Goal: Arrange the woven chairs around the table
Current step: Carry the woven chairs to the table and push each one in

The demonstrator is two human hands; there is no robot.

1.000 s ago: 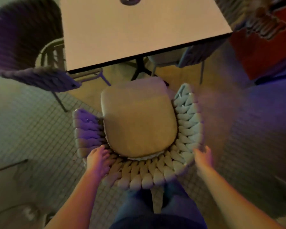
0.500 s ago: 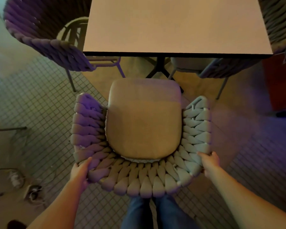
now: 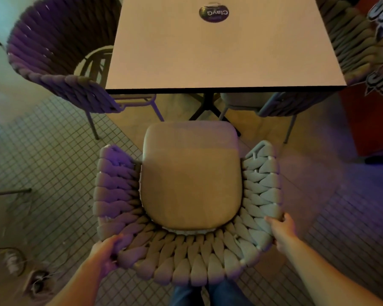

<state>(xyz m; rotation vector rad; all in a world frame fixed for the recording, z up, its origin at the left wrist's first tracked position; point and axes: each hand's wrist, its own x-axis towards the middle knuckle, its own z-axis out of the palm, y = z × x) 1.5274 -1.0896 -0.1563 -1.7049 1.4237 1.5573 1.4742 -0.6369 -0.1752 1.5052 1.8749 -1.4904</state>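
Head view: a woven chair with a tan seat cushion was positioned just short of the near edge of the square table, facing it. Its curved back was gripped by the left hand and the right hand. Two further woven chairs were set at the table's left and right sides.

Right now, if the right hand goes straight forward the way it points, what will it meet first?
The right hand already grips the woven chair at its back corner, so it meets that woven armrest first. The table lies further on; depth is uncertain.
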